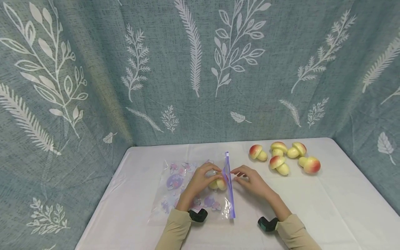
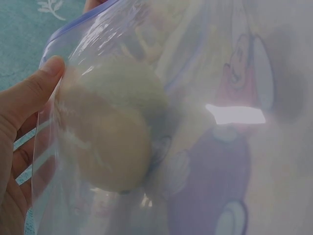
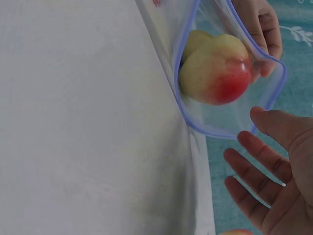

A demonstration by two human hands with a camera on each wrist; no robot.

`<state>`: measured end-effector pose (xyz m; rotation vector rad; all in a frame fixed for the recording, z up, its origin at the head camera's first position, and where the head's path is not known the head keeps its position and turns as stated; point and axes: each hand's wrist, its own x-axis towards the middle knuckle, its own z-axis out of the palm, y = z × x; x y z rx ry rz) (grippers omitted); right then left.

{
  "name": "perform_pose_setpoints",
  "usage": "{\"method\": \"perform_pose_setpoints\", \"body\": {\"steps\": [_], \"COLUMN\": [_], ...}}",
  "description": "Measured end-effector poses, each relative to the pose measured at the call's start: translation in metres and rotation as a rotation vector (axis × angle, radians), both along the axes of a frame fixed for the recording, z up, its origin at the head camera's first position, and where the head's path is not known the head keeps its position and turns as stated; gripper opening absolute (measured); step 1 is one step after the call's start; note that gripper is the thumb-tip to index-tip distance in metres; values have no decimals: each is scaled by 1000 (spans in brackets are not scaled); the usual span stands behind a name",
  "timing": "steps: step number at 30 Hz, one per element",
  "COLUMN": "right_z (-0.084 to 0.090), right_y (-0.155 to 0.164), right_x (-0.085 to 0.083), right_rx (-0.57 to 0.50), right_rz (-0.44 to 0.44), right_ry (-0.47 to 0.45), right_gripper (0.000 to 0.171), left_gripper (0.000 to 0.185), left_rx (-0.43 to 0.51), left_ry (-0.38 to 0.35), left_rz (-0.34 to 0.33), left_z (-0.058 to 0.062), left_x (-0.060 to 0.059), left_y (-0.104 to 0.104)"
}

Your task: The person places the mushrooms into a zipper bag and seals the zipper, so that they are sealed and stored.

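A clear zip bag (image 1: 159, 205) with a purple seal strip and printed pink and purple figures lies on the table. Its mouth gapes toward the right, and inside is a yellow toy mushroom (image 3: 215, 73) with a red-blushed cap, blurred through the plastic in the left wrist view. My left hand (image 1: 200, 178) pinches the bag's edge near the mouth, thumb on one side and fingers behind. At the mouth, my right hand (image 1: 253, 180) has its fingers spread and lightly bent, thumb and index tips close beside the purple rim. Nothing is gripped in it.
Several more toy mushrooms (image 1: 278, 161) lie in a loose group at the back right of the table. A white cloth (image 1: 131, 187) covers the table. A blue-green leaf-patterned curtain (image 1: 175, 69) stands behind it and along both sides.
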<state>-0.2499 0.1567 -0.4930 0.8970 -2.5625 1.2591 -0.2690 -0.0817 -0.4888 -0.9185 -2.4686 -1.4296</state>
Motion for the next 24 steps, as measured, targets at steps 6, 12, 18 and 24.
{"method": "perform_pose_setpoints", "body": {"steps": [6, 12, 18, 24], "right_z": [3, 7, 12, 16], "right_y": [3, 7, 11, 19], "right_x": [-1, 0, -1, -5], "right_rx": [36, 58, 87, 125], "right_rz": [-55, -126, -186, -243], "right_ry": [71, 93, 109, 125], "right_gripper": [24, 24, 22, 23], "left_gripper": [20, 20, 19, 18], "left_rx": [-9, -14, -18, -6], "left_ry": [-12, -10, 17, 33], "left_rz": [11, 10, 10, 1], "left_z": [-1, 0, 0, 0], "left_x": [1, 2, 1, 0], "left_y": [-1, 0, -1, -2]}}
